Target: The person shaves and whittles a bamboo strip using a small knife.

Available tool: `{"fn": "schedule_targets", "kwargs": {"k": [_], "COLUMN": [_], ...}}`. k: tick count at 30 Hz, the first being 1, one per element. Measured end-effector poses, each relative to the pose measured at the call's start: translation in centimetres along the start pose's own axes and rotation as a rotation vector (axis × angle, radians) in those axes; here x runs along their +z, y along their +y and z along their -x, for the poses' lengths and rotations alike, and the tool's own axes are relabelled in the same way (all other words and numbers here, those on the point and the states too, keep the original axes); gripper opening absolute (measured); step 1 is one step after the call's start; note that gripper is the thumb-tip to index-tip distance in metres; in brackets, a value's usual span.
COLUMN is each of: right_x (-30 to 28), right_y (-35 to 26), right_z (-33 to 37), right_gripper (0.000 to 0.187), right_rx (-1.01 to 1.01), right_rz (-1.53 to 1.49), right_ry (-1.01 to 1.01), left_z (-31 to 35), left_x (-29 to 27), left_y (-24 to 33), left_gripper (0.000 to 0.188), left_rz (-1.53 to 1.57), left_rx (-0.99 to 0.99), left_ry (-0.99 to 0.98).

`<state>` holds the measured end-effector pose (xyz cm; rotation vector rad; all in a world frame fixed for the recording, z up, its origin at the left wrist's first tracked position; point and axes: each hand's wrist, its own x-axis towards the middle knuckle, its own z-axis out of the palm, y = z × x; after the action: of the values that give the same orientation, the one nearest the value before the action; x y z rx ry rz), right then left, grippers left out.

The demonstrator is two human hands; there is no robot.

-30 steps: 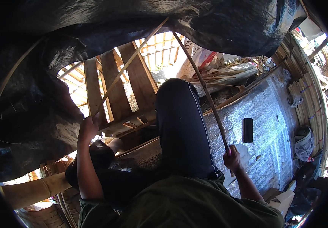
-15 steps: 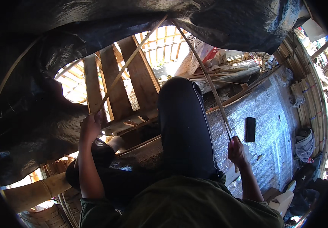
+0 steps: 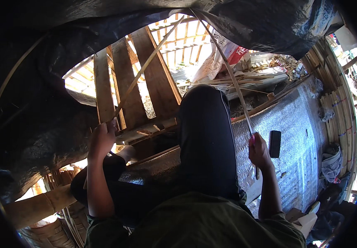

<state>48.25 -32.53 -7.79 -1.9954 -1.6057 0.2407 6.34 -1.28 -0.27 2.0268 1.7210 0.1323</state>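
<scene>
Clock from the sitter, 12 ahead. Two slender wooden strips: left strip (image 3: 148, 61) and right strip (image 3: 233, 77) converge at 12; whether joined, can't tell. Left hand (image 3: 103, 138), at 10, curled round the former's near end; right hand (image 3: 260, 153), at 2, fisted about the latter, likely for control, butt jutting below. One raised knee (image 3: 205, 111) between. One black phone (image 3: 274, 144), at 2, laid flat, presumably within reach. Three planks (image 3: 122, 70), at 11.
</scene>
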Motion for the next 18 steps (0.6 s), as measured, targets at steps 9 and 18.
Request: {"fn": "schedule_targets", "kwargs": {"k": [9,18], "right_x": [3.4,6.2], "right_y": [6.1,9.0], "right_z": [2.6,5.5], "right_gripper": [0.008,0.007], "right_rx": [0.124,0.250], "right_rz": [0.013,-0.013], "right_ry": [0.001,-0.277], "left_z": [0.1,0.3], "left_x": [0.2,1.1], "left_y": [0.0,-1.7], "left_gripper": [0.050,0.045], "left_rz": [0.032,0.150], "left_rx": [-0.006,0.024], "left_ry": [-0.040,0.019]}}
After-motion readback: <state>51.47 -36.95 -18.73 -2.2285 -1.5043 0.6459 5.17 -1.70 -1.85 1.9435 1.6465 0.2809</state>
